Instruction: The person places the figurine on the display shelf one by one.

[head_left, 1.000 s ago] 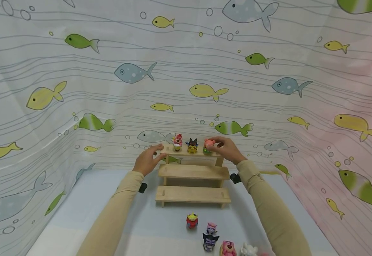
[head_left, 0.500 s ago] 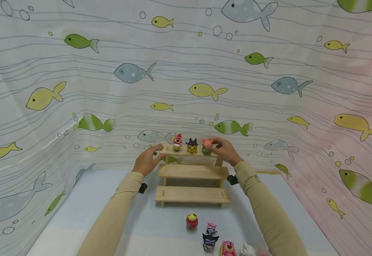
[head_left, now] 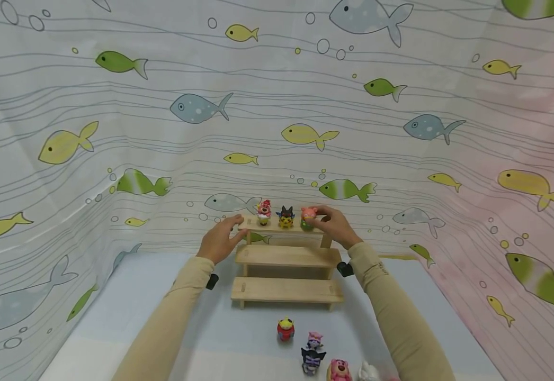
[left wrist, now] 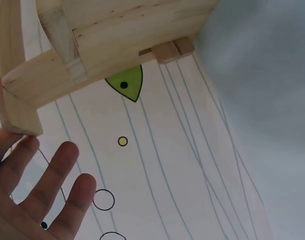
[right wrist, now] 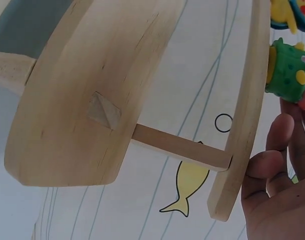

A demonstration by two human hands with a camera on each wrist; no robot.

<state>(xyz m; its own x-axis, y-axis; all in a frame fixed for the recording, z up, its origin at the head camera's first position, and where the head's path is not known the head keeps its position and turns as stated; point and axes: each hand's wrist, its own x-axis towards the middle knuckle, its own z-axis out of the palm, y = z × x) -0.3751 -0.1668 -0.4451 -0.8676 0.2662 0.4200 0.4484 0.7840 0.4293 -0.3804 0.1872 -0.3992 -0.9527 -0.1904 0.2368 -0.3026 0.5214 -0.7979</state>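
Observation:
My right hand (head_left: 338, 225) pinches a pink figurine with a green base (head_left: 308, 217) at the right end of the top tier of a wooden stepped display stand (head_left: 288, 256). In the right wrist view, the figurine's green spotted base (right wrist: 288, 70) is right at the board and the fingers hide part of its pink top. My left hand (head_left: 221, 239) is at the top tier's left end, its fingertips touching the board end (left wrist: 22, 115) with fingers spread. Beside the held figurine stand a black-eared yellow figurine (head_left: 286, 217) and a pink figurine with a red hat (head_left: 264, 212).
In front of the stand are a red-and-yellow figurine (head_left: 286, 329), a pink-and-purple one (head_left: 314, 340), a black-and-purple one (head_left: 312, 361), a pink bear (head_left: 339, 369) and a white one (head_left: 368, 371). A fish-print sheet (head_left: 258, 106) hangs close behind the stand.
My right hand has shifted the pink and green figurine slightly left along the top tier, nearer the black-eared one. The left hand stays at the board's left end.

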